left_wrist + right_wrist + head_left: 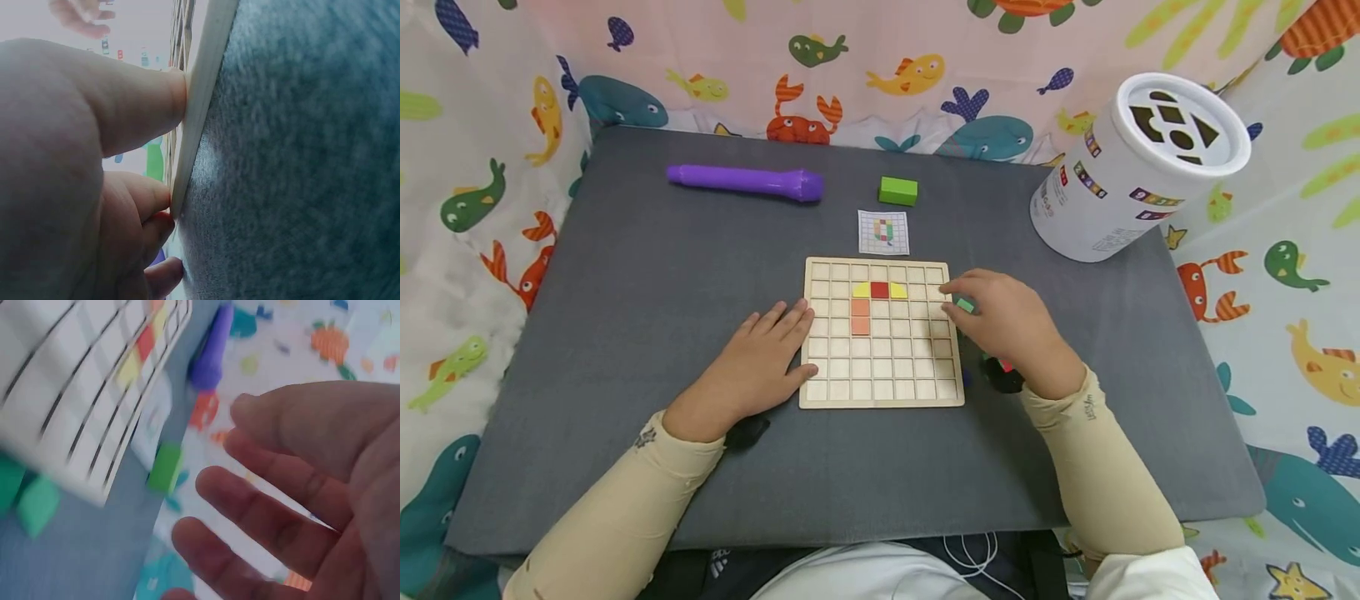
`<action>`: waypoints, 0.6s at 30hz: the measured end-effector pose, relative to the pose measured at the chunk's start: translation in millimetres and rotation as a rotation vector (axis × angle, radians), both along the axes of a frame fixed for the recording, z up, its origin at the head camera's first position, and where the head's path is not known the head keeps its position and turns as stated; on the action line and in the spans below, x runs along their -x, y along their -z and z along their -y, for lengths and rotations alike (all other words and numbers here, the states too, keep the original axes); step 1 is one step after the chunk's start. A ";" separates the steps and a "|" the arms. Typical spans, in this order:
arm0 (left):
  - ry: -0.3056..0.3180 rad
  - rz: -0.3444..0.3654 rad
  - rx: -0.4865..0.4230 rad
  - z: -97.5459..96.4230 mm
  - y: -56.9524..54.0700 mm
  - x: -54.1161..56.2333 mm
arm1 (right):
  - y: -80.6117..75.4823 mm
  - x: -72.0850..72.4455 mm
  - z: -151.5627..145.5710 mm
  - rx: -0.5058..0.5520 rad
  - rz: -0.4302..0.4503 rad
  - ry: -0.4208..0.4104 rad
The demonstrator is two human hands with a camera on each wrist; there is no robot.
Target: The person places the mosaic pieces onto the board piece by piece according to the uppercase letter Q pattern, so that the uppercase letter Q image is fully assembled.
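A wooden grid board [880,333] lies on the grey table. On its upper part sit a red square [879,290] between two yellow pieces [898,291], and two coral squares [861,317] in a column under the left yellow one. My left hand [752,358] rests at the board's left edge, its fingertips and thumb touching the rim. Over the right edge hovers my right hand [1003,321]; in the right wrist view its fingers [231,494] are spread and hold nothing. Green pieces [964,305] lie beside the board, partly hidden under that hand.
Above the board lie a small pattern card [883,232] and a green block [898,191]. A purple microphone-shaped thing [747,181] is at the back left. A white tub [1138,167] with shaped holes in its lid stands at the back right.
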State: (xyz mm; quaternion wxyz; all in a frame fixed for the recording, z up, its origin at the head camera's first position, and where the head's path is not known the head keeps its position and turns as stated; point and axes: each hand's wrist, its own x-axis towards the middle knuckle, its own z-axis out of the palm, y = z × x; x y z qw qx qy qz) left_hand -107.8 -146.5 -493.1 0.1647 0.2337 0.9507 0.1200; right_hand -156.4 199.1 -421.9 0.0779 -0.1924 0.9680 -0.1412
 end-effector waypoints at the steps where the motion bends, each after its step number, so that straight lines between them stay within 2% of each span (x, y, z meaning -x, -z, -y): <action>1: 0.001 0.002 -0.002 -0.4 -0.2 0.3 | 0.0 -0.3 -10.8 -0.005 0.028 0.037; 4: 0.000 0.005 -0.007 -1.4 -0.3 0.6 | 5.2 -2.8 -38.7 -0.028 0.108 0.111; 9: 0.000 0.014 -0.009 -2.8 1.2 1.1 | 23.8 -14.1 -66.5 -0.118 0.184 0.118; 12: 0.002 0.017 -0.006 -2.9 3.4 1.8 | 35.5 -22.2 -73.4 -0.130 0.168 0.106; 18: 0.003 0.018 -0.006 -3.6 4.6 2.7 | 48.4 -29.7 -74.5 -0.100 0.054 0.143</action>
